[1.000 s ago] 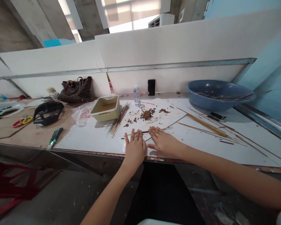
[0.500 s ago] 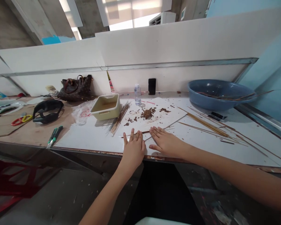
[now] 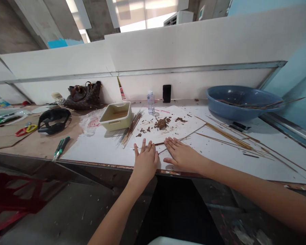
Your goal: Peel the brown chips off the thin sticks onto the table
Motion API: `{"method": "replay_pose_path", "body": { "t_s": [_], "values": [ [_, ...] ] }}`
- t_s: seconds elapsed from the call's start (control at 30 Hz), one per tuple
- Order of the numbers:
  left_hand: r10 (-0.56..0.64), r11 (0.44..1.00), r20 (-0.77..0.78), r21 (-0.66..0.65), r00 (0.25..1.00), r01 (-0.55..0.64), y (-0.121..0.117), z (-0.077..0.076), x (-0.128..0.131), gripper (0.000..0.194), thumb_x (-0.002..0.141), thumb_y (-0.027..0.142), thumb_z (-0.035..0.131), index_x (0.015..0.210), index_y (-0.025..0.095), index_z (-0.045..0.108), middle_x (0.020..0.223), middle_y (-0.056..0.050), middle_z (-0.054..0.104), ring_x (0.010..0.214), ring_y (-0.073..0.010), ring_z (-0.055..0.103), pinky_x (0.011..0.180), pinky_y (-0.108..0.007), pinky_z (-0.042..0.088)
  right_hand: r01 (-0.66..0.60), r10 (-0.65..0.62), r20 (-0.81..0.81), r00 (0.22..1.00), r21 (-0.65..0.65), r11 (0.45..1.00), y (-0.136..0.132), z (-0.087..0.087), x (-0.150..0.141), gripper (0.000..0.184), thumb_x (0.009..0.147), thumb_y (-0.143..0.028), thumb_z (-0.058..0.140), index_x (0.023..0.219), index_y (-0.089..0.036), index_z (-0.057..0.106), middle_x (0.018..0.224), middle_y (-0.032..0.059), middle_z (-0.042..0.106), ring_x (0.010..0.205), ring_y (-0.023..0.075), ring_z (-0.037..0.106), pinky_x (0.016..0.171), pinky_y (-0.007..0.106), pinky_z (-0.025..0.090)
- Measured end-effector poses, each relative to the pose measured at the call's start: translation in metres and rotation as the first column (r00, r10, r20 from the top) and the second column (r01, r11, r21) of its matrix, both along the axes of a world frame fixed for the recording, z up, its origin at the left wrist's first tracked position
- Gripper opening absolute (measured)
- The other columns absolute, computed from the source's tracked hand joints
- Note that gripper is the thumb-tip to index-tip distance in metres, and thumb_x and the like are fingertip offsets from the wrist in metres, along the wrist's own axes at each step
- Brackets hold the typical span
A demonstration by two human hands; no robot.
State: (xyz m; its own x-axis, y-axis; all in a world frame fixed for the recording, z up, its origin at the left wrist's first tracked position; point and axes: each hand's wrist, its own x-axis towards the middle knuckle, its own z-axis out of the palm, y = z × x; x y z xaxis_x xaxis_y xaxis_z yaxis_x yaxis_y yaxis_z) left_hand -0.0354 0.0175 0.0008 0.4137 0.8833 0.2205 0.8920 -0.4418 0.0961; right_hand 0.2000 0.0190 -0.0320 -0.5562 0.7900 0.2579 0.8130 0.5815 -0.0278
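The left hand (image 3: 145,164) and right hand (image 3: 183,156) lay flat, open and apart on the white counter (image 3: 99,149). A thin brown stick (image 3: 159,143) lay by the fingertips, partly hidden behind the left hand.

**Nothing legible on the desk**

No word, number or brand can be read anywhere in view. Up and to the left of the left grip (image 3: 145,163), a clear plastic bag (image 3: 90,124) carries red print, too crumpled and small to make out. Farther left, the brown handbag (image 3: 83,97) has a repeating pattern, and no letters can be told in it. A pale tag (image 3: 56,97) just left of the handbag is also too small to read. Beyond the right grip (image 3: 182,156), the water bottle (image 3: 150,102) shows no readable label.
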Motion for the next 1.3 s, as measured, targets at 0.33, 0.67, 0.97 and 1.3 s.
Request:
{"method": "replay_pose_path", "body": {
  "t_s": [0.33, 0.67, 0.97, 1.3],
  "values": [
    [-0.034, 0.997, 0.238, 0.069, 0.971, 0.018, 0.052, 0.005, -0.021, 0.025, 0.102, 0.021, 0.069, 0.119, 0.023, 0.088, 0.117, -0.014, 0.079, 0.119, -0.0347, 0.064, 0.108, -0.05, 0.053, -0.017, 0.019, -0.022, 1.0, 0.095, 0.995, 0.008, 0.022, -0.013, 0.066, 0.115, -0.052, 0.048, 0.16, -0.004, 0.059, 0.161, 0.0289, 0.061, 0.159, 0.0427, 0.05, 0.133, 0.061, 0.038],
    [-0.015, 0.998, 0.249, -0.063, 0.968, 0.031, 0.068, 0.008, -0.002, 0.017, 0.094, 0.025, 0.077, 0.101, 0.029, 0.092, 0.104, -0.011, 0.079, 0.113, -0.035, 0.063, 0.099, -0.048, 0.046, -0.02, 0.013, -0.299, 0.954, -0.018, 1.0, 0.053, 0.04, -0.03, 0.009, 0.102, -0.025, 0.079, 0.101, -0.022, 0.088, 0.097, 0.0086, 0.074, 0.102, 0.029, 0.065, 0.102, 0.047, 0.047],
    [-0.019, 0.995, 0.297, -0.088, 0.955, 0.047, 0.069, 0.011, -0.002, 0.016, 0.094, 0.024, 0.076, 0.096, 0.028, 0.092, 0.104, -0.01, 0.078, 0.114, -0.0337, 0.061, 0.101, -0.049, 0.044, -0.043, 0.019, -0.297, 0.955, -0.072, 0.996, 0.06, 0.033, -0.032, 0.019, 0.108, -0.026, 0.073, 0.098, -0.023, 0.087, 0.094, 0.0057, 0.075, 0.096, 0.0236, 0.063, 0.094, 0.044, 0.028],
    [-0.081, 0.993, 0.154, -0.077, 0.985, 0.094, 0.069, 0.022, -0.002, 0.02, 0.096, 0.019, 0.073, 0.094, 0.026, 0.091, 0.106, -0.012, 0.079, 0.115, -0.0352, 0.06, 0.102, -0.052, 0.04, -0.071, 0.067, -0.342, 0.937, -0.001, 0.997, 0.059, 0.034, -0.014, 0.035, 0.116, -0.034, 0.053, 0.11, -0.026, 0.087, 0.1, 0.0083, 0.078, 0.097, 0.0265, 0.068, 0.098, 0.048, 0.033]
  ]
}}
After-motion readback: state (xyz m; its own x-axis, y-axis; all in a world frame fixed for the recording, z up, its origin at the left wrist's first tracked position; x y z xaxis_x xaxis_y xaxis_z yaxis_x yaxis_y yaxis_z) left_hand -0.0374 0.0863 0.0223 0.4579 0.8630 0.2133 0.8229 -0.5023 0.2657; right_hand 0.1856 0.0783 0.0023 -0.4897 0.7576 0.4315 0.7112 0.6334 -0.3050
